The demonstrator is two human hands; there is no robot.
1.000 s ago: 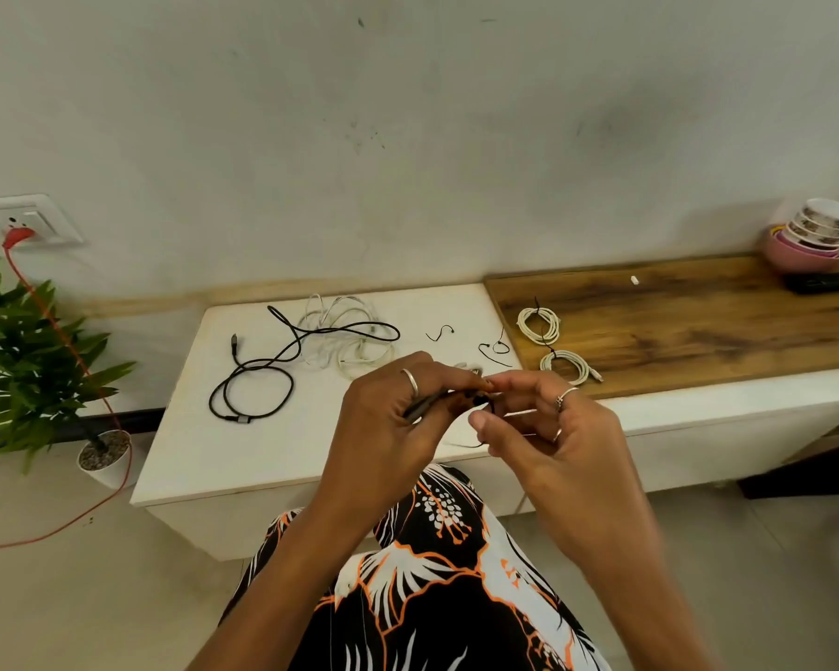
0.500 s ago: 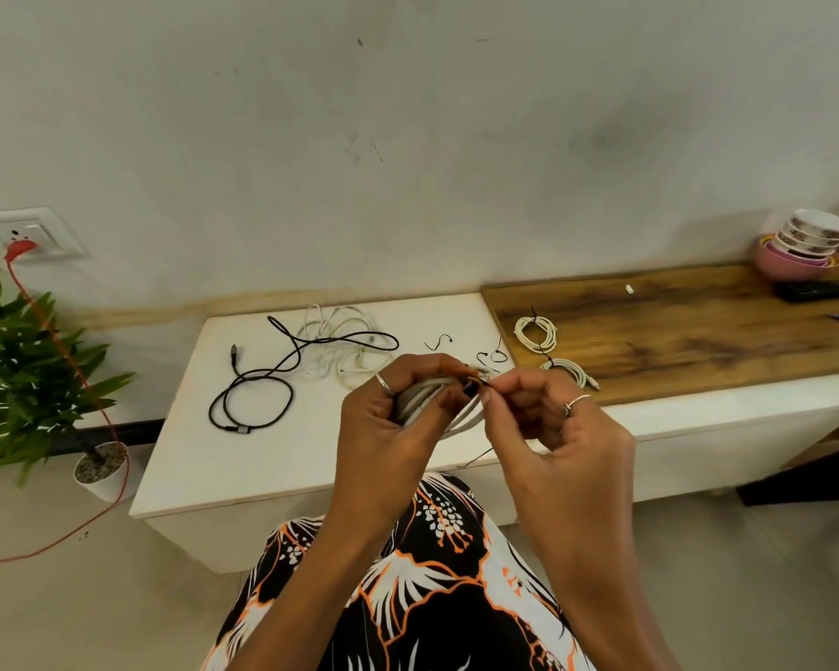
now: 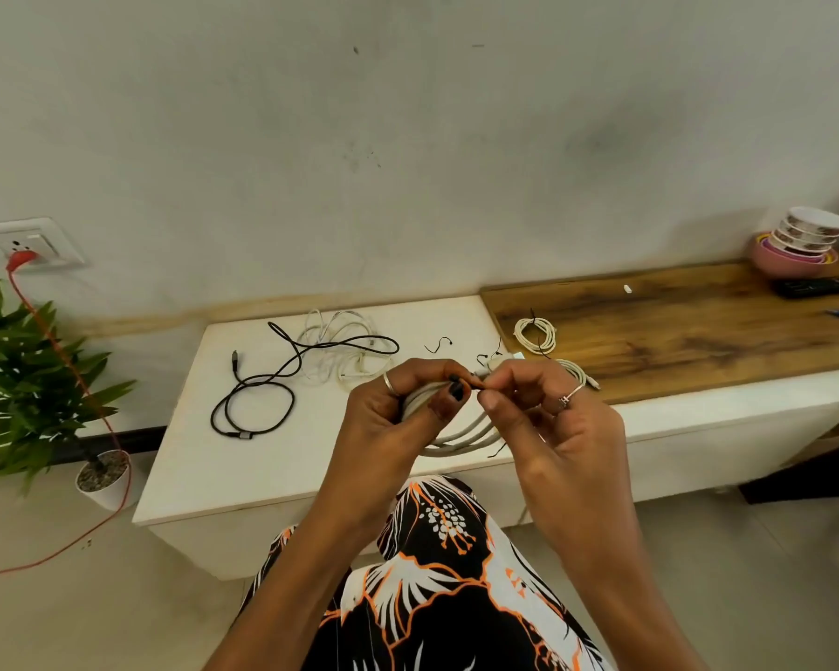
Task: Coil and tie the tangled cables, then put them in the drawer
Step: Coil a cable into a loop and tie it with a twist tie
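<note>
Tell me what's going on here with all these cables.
A person is tying up a coiled white cable: the left hand grips the coil while the right hand pinches a thin black tie at its top. Two tied white coils lie on the wooden top; a black cable and a white tangle wait on the white table.

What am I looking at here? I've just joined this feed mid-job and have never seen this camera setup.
There is no machine: a person wears a camera on the head, looking forward and down at their own two bare hands. The left hand holds a coiled white cable in its grip; the right hand pinches a thin black tie at the coil's top. On the white table lie a loose black cable and tangled white cables. On the wooden top lies a tied white coil, with stacked bowls at the far right. I see no drawer.
</note>
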